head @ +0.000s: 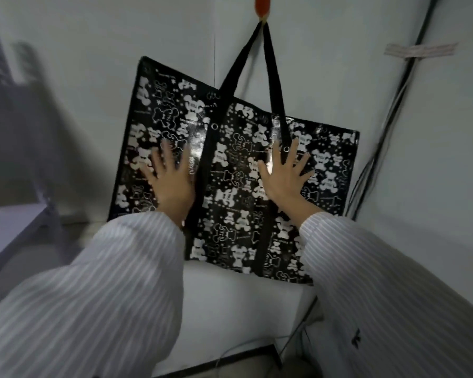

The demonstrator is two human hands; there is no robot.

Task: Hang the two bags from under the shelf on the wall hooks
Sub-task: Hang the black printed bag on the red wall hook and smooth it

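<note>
Black cables (pixel 388 126) are running down the wall's right side, a taped paper label (pixel 421 49) lying across them; a grey metal shelf (pixel 0 58) is standing at the left edge.

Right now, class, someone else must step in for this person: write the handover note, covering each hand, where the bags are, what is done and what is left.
Left hand: open, fingers spread, flat against the black bear-print bag.
Right hand: open, flat on the same bag, holding nothing.
The bag hangs by its black handles from the orange wall hook, tilted, against the wall.
Done: one bag hung.
Left: the second bag is not in view; fetch it from under the shelf and hang it on another hook.
</note>
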